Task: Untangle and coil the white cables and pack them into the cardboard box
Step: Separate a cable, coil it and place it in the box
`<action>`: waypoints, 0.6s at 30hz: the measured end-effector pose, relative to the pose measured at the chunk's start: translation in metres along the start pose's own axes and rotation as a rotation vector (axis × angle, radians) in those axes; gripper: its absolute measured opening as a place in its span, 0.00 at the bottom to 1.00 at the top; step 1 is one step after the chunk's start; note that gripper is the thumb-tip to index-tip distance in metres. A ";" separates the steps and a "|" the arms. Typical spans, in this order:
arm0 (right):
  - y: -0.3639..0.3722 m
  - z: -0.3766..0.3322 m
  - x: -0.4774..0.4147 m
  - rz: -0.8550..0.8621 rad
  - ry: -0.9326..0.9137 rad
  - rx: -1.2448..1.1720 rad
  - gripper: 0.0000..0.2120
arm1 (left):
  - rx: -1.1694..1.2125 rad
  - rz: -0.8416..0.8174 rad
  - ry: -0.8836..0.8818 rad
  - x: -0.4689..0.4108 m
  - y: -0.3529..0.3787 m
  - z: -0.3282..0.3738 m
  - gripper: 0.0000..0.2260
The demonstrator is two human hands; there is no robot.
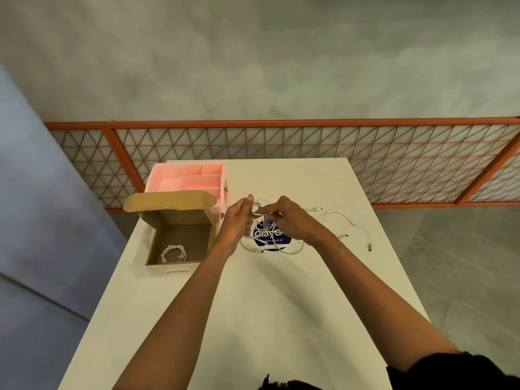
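While both hands meet over the worktop's middle, the left hand pinches a loop of white cable and the right hand curls round the same strand. One coiled cable lies in the cardboard box at nine o'clock; a loose cable sprawls at three o'clock. Pulled hard, the trailing loops could snag and tighten into a knot. The purple sticker beneath seems to read "Clean as you go"; its larger word is partly covered.

The left hand and right hand are bare, as are the left forearm and right forearm. A black sleeve covers the right upper arm; more black cloth shows at the bottom edge.
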State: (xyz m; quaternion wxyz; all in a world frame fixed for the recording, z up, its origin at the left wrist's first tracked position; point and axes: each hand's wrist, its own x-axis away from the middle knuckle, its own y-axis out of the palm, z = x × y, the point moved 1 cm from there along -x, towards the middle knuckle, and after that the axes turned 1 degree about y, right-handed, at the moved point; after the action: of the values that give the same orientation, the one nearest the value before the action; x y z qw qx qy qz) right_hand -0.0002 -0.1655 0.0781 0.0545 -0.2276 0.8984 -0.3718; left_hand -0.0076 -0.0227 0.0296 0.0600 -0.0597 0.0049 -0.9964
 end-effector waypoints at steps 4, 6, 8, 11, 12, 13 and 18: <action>-0.006 0.002 0.005 -0.028 0.030 -0.186 0.15 | -0.069 0.010 0.026 0.001 0.000 -0.001 0.14; -0.007 0.005 0.007 -0.039 0.020 -0.331 0.14 | -0.118 0.018 0.059 0.002 0.001 0.000 0.15; -0.010 0.009 0.007 -0.031 0.011 -0.482 0.13 | -0.078 0.014 0.064 0.003 0.000 0.000 0.15; -0.017 0.015 0.005 0.002 0.044 -0.650 0.13 | 0.060 -0.017 0.034 0.002 -0.003 0.002 0.17; -0.018 0.018 0.005 0.015 0.074 -0.712 0.13 | 0.100 -0.039 0.022 0.002 -0.002 0.004 0.18; -0.017 0.020 0.005 0.029 0.118 -0.789 0.13 | 0.144 -0.071 0.007 0.001 -0.001 0.006 0.18; -0.014 0.028 0.004 0.027 0.290 -1.082 0.14 | 0.414 -0.286 -0.095 0.003 0.000 0.010 0.17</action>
State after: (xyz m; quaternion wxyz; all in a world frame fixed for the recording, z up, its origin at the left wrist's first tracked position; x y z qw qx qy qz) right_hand 0.0091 -0.1942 0.0678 -0.1893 -0.1581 0.9622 0.1156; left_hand -0.0096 -0.0230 0.0396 -0.0706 -0.0931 -0.2105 -0.9706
